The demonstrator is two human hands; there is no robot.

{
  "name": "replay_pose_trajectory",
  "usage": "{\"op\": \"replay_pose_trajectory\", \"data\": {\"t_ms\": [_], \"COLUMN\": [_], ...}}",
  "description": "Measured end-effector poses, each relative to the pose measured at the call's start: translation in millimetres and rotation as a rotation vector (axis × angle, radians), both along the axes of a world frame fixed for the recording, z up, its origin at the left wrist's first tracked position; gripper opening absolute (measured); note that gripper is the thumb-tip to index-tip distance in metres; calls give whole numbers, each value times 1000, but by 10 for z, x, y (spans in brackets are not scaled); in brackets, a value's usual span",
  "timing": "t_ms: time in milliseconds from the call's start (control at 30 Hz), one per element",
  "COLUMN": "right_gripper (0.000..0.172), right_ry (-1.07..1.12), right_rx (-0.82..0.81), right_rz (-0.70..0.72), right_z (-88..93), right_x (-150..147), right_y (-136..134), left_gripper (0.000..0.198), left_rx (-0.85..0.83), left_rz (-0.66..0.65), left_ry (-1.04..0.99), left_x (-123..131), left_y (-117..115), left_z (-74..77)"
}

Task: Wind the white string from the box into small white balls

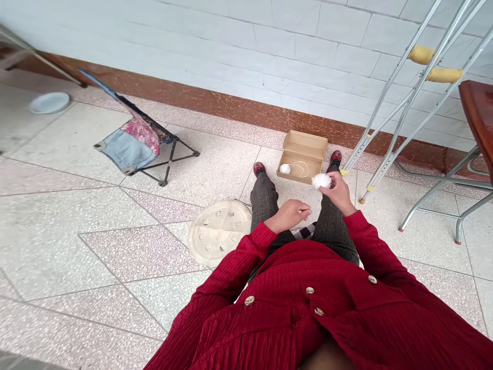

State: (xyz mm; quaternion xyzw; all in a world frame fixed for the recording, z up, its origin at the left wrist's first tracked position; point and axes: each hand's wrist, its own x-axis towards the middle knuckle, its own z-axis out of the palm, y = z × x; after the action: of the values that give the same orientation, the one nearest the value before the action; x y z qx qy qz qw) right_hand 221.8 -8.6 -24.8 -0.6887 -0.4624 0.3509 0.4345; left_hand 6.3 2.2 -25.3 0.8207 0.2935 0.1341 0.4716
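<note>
Pom-pom (321, 181) held in right grip (339, 192) at the near corner of cardboard box (304, 144); already fluffy and round. Left grip (288, 216) curled just short of it, contents can't tell. Yarn ball (285, 168) and loose strand (302, 167) remain in box.

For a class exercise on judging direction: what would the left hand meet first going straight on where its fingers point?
Probably the right hand, holding a white pompom; depth is hard to judge here.

terrazzo floor (77, 241) | open cardboard box (301, 156) | white plate (49, 103) | folding stool (134, 146) | round plastic lid (217, 246)
</note>
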Motion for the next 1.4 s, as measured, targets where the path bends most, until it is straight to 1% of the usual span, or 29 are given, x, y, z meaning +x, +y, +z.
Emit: {"op": "replay_pose_trajectory", "data": {"t_ms": [33, 67, 100, 167, 233, 300, 367, 433, 500, 567, 600, 667, 700, 733, 767, 800, 867, 933, 1000, 1100, 1200, 1300, 1400], "right_gripper": [49, 48, 47, 47, 48, 49, 52, 53, 52, 50, 49, 51, 51, 50, 49, 47, 45, 44, 46, 47, 48, 50, 50], "right_ry": [-94, -118, -76, 156, 436, 646, 770, 821, 788, 638, 524, 215, 80, -13, -57, -49, 115, 381, 624, 828, 915, 927, 830], "right_rx": [-33, -79, -129, -226, -284, -279, -219, -149, -90, -27, 4, 64, 55, 24, -24, -87, -232, -348, -392, -355, -297, -178, -44], "right_rz": [30, 83, 147, 297, 415, 464, 451, 403, 316, 181, 109, -14, -17, 11, 64, 134, 288, 398, 445, 460, 447, 369, 217], "right_z": [-91, -174, -240, -294, -225, -53, 157, 326, 393, 335, 265, 74, -30, -128, -215, -283, -350, -324, -231, -51, 105, 226, 264], "right_x": [-2, -18, -46, -129, -219, -286, -315, -304, -260, -194, -159, -104, -92, -93, -108, -135, -207, -269, -294, -281, -272, -260, -186], "right_y": [-17, -52, -104, -231, -351, -423, -425, -353, -221, -62, 10, 107, 121, 111, 78, 27, -101, -221, -301, -354, -357, -285, -117], "left_gripper": [36, 35, 33, 30, 30, 32, 35, 37, 37, 36, 36, 35, 35, 34, 32, 29, 25, 24, 26, 30, 33, 35, 37], "left_rx": [61, 122, 173, 235, 238, 191, 112, 26, -29, -30, -9, 64, 108, 155, 201, 244, 310, 335, 298, 171, 27, -77, -123], "left_rz": [0, 18, 47, 108, 124, 149, 218, 274, 261, 188, 150, 89, 73, 67, 67, 65, 58, 50, 71, 151, 222, 258, 209], "left_ry": [-4, -12, -20, -32, -46, -82, -124, -135, -102, -45, -15, 31, 45, 51, 51, 48, 36, 9, -43, -125, -152, -130, -58], "left_x": [-17, -41, -70, -128, -170, -182, -170, -144, -116, -89, -77, -64, -64, -70, -82, -99, -139, -173, -185, -172, -157, -152, -138], "left_y": [26, 66, 117, 236, 341, 400, 401, 351, 267, 176, 137, 90, 87, 98, 121, 155, 235, 308, 353, 375, 366, 313, 195], "left_z": [39, 80, 119, 179, 202, 184, 138, 84, 42, 21, 18, 19, 22, 26, 30, 36, 48, 59, 68, 64, 25, -46, -108]}}
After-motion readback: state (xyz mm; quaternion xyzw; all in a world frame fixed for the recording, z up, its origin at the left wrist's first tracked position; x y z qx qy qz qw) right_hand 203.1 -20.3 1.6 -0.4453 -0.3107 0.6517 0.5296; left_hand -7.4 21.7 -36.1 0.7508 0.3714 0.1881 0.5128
